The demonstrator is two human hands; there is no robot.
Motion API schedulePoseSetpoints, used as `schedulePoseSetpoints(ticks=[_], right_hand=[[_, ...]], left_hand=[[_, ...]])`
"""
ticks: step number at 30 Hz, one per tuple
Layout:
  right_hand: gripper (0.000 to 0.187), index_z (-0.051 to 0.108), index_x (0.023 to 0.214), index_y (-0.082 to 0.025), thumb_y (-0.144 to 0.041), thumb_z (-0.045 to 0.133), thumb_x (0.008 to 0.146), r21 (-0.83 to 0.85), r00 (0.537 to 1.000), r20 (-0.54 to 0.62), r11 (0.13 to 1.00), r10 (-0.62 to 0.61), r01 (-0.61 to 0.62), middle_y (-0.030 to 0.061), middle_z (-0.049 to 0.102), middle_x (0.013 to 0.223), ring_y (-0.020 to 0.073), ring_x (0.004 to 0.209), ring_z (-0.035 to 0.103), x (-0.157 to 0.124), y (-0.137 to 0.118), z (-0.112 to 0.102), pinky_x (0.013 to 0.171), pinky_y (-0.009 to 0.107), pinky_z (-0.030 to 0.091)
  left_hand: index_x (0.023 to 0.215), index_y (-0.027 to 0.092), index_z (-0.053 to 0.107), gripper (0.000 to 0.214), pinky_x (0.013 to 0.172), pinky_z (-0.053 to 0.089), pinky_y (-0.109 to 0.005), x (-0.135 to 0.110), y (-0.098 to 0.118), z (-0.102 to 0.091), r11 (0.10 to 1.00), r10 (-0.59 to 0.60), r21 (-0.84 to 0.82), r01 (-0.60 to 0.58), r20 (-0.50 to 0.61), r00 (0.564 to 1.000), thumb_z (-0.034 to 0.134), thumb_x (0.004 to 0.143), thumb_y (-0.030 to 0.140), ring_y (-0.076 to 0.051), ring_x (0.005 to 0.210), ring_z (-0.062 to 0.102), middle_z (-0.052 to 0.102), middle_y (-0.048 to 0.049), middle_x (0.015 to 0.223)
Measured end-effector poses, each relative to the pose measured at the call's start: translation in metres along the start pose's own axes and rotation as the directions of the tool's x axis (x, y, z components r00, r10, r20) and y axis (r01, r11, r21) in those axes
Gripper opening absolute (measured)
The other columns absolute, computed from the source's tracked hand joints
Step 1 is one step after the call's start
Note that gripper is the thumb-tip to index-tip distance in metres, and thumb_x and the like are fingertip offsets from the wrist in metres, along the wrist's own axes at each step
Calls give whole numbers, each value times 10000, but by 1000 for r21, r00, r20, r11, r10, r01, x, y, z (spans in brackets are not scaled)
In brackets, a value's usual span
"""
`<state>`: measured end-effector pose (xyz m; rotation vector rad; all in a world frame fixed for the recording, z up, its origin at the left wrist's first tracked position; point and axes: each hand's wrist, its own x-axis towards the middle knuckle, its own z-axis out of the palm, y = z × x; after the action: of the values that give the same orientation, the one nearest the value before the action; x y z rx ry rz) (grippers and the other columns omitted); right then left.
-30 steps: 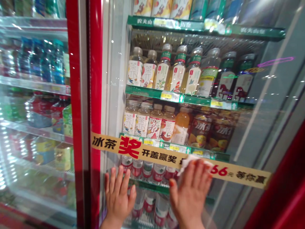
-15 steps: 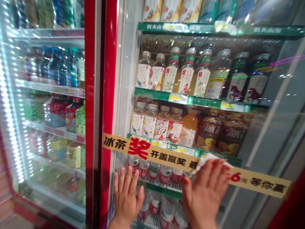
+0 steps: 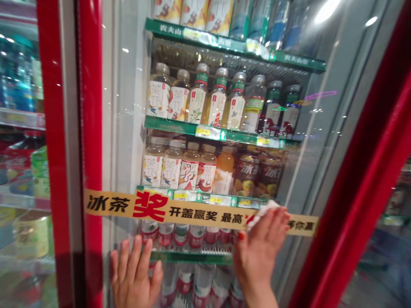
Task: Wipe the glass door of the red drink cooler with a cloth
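My left hand point(image 3: 135, 276) lies flat with spread fingers on the glass door point(image 3: 314, 141) of a drinks fridge, low down near the red frame. My right hand point(image 3: 258, 250) presses a white cloth point(image 3: 265, 209) against the same glass, over the yellow banner sticker point(image 3: 167, 209) with red and black characters. Only the cloth's top edge shows above my fingers. Behind the glass stand rows of tea and juice bottles point(image 3: 192, 96) on green-edged shelves point(image 3: 205, 130).
A red door frame point(image 3: 86, 128) separates this fridge from another on the left holding blue and red bottles point(image 3: 19, 85). A second red frame point(image 3: 362, 171) runs diagonally on the right. Small red-capped bottles point(image 3: 180, 233) fill the lower shelf behind the banner.
The view has swung right, so the fridge door sits further left in the frame. My right hand with the cloth has slid slightly left along the banner. My left hand stays flat on the glass.
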<state>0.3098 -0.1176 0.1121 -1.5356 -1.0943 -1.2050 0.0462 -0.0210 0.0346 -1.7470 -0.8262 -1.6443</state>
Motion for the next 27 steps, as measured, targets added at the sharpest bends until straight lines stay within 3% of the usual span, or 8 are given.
schedulePoseSetpoints(ticks=[4, 7, 12, 16, 19, 21, 24, 27], right_hand=[[972, 103, 1740, 23, -624, 349, 1058, -52, 917, 36, 916, -397, 398, 204, 31, 1854, 367, 1739, 24, -54, -41, 6, 1421, 562, 32], [892, 43, 1747, 3, -547, 296, 1091, -134, 988, 10, 979, -152, 152, 212, 5, 1848, 352, 1741, -18, -70, 1, 5, 1390, 683, 42], [915, -66, 1754, -65, -647, 220, 1109, -29, 979, 6, 978, 206, -206, 281, -32, 1837, 458, 1723, -25, 5, 44, -4, 1275, 865, 204], [941, 24, 1750, -16, -650, 278, 1102, -8, 994, 58, 995, -95, 96, 242, -15, 1851, 405, 1734, -14, 11, -14, -7, 1371, 700, 172], [983, 80, 1745, 5, -678, 320, 1080, -35, 922, 96, 925, -375, 380, 205, -1, 1860, 372, 1739, -9, -29, -22, -8, 1413, 570, 29], [961, 63, 1745, 4, -637, 343, 1088, -80, 952, 85, 951, -293, 300, 214, 3, 1856, 374, 1739, -21, -41, 6, -8, 1404, 619, 19], [856, -2, 1760, -62, -541, 307, 1121, -58, 996, 36, 995, 86, -84, 245, -11, 1847, 417, 1732, -28, -15, 52, -8, 1323, 804, 149], [817, -54, 1765, -111, -506, 274, 1130, 15, 978, -4, 978, 209, -209, 251, -34, 1846, 438, 1727, -32, 23, 50, -9, 1276, 853, 211]], left_hand=[[1744, 194, 265, 863, 1444, 86, -501, -3, -5, 1, 999, 44, 5, -44, 7, 999, 651, 973, 152, -286, 1738, 157, 203, -62, 1850], [1741, 183, 278, 857, 1445, 87, -497, -3, -5, 2, 999, 52, 14, -52, 7, 999, 650, 969, 153, -291, 1736, 168, 218, -68, 1847], [1737, 170, 289, 868, 1443, 102, -480, -3, -3, 3, 999, 39, 35, -38, -13, 999, 668, 956, 160, -300, 1734, 174, 223, -77, 1847], [1738, 212, 300, 854, 1441, 119, -506, -9, -4, 3, 999, 8, 38, -8, 12, 1000, 666, 966, 192, -289, 1731, 190, 246, -66, 1841], [1738, 246, 306, 848, 1440, 129, -523, -16, -7, 5, 999, -11, 32, 11, 8, 1000, 665, 971, 223, -283, 1725, 217, 269, -63, 1833], [1735, 264, 319, 843, 1441, 135, -533, -21, -9, 7, 1000, -27, 9, 27, -1, 1000, 665, 967, 231, -291, 1720, 231, 287, -56, 1828], [1729, 278, 340, 853, 1438, 140, -569, -29, -14, 11, 999, -52, -5, 52, -8, 999, 684, 949, 243, -321, 1715, 243, 304, -54, 1825], [1721, 310, 361, 892, 1436, 91, -611, -39, -23, 16, 994, -81, -67, 82, 17, 997, 733, 913, 247, -347, 1724, 204, 288, -43, 1834]])
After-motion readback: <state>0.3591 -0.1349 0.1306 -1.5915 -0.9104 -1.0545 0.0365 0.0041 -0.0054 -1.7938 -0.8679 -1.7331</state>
